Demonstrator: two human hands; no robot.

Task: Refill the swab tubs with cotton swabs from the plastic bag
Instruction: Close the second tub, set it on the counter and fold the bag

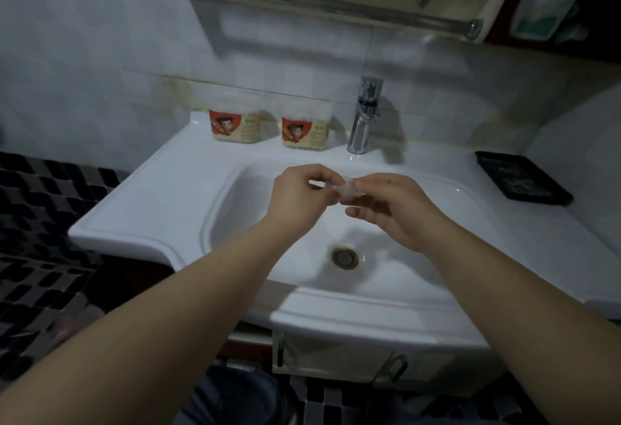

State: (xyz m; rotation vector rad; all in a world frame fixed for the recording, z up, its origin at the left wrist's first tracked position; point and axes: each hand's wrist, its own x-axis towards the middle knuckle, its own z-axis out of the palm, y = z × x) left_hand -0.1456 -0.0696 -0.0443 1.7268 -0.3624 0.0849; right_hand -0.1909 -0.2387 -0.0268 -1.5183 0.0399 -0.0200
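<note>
- Both arms reach out over the white ceramic sink [161, 196], and the hands meet above the far half of the basin.
- Between them sits a small, crumpled clear plastic bag [347, 189], held in the air, not touching the sink.
- The left hand [302, 189] has its fingers curled in, pinching the left end of the bag between thumb and fingertips.
- The right hand [393, 209] nips the other end with thumb and forefinger; its remaining fingers hang loosely below, slightly bent.
- What is inside the bag is too blurred to make out.
- On the far ledge of the sink stand the two tubs, upright, side by side with a gap between them.
- The left swab tub [234, 122] is a clear plastic pot with a red and cream cartoon label, white showing at its top.
- The right swab tub [306, 129] has the same make and label and stands just left of the chrome tap [364, 115].
- I cannot tell whether either tub has a lid on.
- Both tubs are well apart from the hands, farther back.
- Near the hands, down in the basin, is the round metal drain [344, 256].
- Out on the right of the counter lies a flat black rectangular tray [522, 177].
- Up on the far wall runs a chrome towel bar [319, 3].
</note>
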